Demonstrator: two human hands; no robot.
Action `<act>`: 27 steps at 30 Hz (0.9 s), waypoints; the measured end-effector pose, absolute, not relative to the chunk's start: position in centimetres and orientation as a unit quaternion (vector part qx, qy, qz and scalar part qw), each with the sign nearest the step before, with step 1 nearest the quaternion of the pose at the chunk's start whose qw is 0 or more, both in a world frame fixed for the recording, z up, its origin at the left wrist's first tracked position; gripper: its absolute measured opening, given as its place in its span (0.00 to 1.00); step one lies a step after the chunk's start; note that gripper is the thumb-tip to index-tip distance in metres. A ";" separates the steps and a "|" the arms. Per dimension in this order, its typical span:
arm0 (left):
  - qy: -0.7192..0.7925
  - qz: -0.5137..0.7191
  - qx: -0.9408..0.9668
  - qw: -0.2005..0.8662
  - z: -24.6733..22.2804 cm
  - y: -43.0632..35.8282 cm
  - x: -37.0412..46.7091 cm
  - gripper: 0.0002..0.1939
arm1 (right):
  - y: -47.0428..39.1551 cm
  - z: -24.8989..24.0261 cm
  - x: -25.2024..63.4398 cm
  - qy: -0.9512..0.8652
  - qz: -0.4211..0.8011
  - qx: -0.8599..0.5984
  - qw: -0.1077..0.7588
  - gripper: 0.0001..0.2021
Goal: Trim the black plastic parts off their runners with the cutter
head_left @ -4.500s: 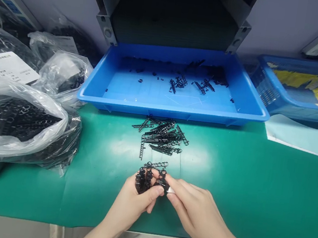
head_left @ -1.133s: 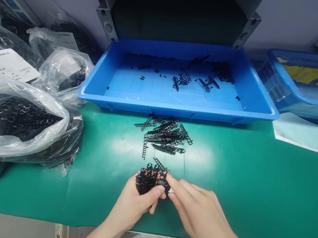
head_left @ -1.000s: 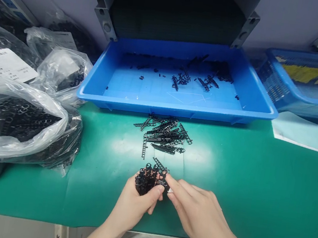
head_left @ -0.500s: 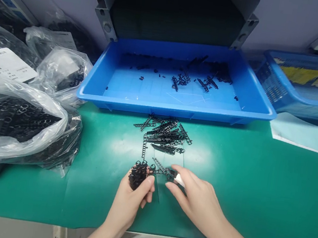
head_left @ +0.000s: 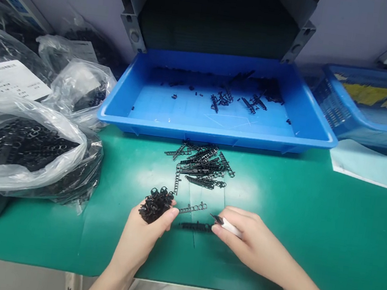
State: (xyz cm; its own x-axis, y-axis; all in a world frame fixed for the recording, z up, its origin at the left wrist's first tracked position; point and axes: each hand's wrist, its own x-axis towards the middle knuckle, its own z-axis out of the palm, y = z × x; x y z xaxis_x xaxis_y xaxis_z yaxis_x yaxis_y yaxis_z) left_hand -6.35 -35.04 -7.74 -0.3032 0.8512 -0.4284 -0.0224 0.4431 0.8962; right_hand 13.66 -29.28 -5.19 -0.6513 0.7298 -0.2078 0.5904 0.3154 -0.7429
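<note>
My left hand [head_left: 147,232] is closed around a bunch of black plastic parts [head_left: 157,203] with small rings on top. From between its thumb and fingers a thin, ladder-like black strip [head_left: 193,208] sticks out to the right. My right hand [head_left: 250,237] grips a white-handled tool [head_left: 231,227] with a dark tip pointing left; its exact kind is unclear. Just left of the right thumb is another black strip [head_left: 195,226], slightly blurred; I cannot tell whether the fingers touch it. Beyond both hands lies a pile of black plastic strips [head_left: 205,166] on the green mat [head_left: 280,191].
A blue tray [head_left: 216,134] holding scattered black pieces stands at the back. On the left are clear plastic bags [head_left: 68,166] full of black parts. A blue basket [head_left: 358,125] with yellow contents and a pale blue sheet [head_left: 374,165] are at the right.
My hands have moved apart, the left one leftward with its bunch, the right one to the right with the tool. A darker strip now shows between them.
</note>
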 end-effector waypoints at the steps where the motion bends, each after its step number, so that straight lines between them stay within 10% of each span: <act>1: 0.681 0.417 0.319 0.511 -7.7 -35.0 -6.2 0.13 | -29.1 -4.9 13.8 -0.803 0.447 -0.386 0.079 0.17; 9: 0.457 0.365 0.238 0.775 -7.6 -35.4 -3.5 0.24 | -29.3 -5.2 12.8 -0.735 0.524 -0.425 0.073 0.16; 27: 0.470 0.479 0.181 0.719 -8.2 -35.5 -3.0 0.17 | -32.2 -5.6 13.1 -0.874 0.276 -0.390 0.090 0.17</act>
